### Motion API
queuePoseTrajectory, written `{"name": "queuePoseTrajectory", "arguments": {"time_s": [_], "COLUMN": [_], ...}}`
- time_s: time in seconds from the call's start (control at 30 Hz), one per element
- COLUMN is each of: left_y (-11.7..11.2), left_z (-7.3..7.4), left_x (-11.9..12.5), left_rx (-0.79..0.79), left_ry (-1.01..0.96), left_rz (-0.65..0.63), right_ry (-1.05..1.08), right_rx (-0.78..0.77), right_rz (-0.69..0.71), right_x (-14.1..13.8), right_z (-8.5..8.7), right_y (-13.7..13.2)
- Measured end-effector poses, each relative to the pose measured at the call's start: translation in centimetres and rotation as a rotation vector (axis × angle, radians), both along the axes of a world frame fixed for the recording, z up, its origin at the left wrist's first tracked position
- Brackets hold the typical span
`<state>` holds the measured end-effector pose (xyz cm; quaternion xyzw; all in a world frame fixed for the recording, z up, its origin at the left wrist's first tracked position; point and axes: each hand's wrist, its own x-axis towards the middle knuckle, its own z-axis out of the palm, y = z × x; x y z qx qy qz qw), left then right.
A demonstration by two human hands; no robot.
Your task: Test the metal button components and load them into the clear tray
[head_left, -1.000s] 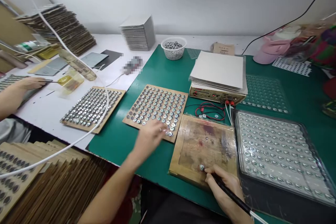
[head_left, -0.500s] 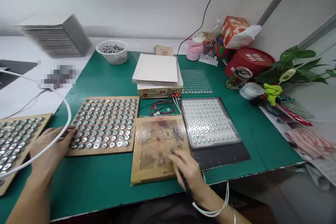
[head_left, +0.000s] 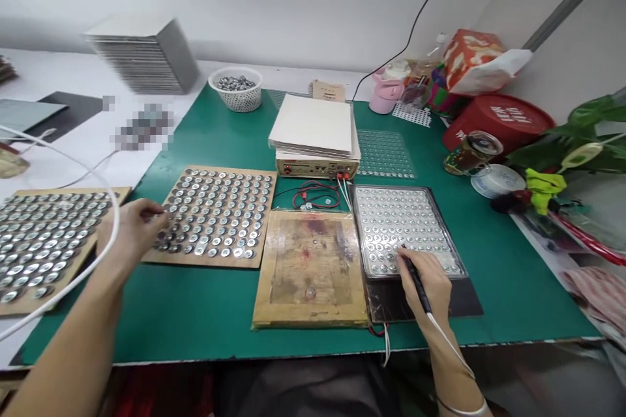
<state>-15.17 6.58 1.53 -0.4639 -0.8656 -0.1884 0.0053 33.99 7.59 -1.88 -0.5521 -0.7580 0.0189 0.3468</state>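
Under the right hand point(head_left: 430, 287) pinching a probe point(head_left: 415, 277), tray discs point(head_left: 396, 234) could pop loose if it slips; left hand point(head_left: 130, 231) is curled at the board point(head_left: 205, 261), can't tell its grip.

So all you really see of the person is two arms. Left hand point(head_left: 134, 231) and right hand point(head_left: 430, 287) are both bare, and so are the forearms right out to the edge of the shot. Only jewellery is a thin silvery bangle point(head_left: 462, 409) round the right wrist. Down between the arms there's dark clothing point(head_left: 313, 391) over the lap, pretty blurry.
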Motion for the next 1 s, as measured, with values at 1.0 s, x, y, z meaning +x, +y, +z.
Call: {"name": "queuePoseTrajectory", "arguments": {"time_s": [1.0], "left_y": [-6.5], "left_z": [-3.9], "left_x": [21.1], "left_rx": [0.092], "left_ry": [-0.326], "left_rz": [-0.870], "right_ry": [0.448], "right_rx": [-0.658], "right_rz": [0.366], "right_x": [-10.6], "right_z": [1.1], "right_y": [-3.9]}}
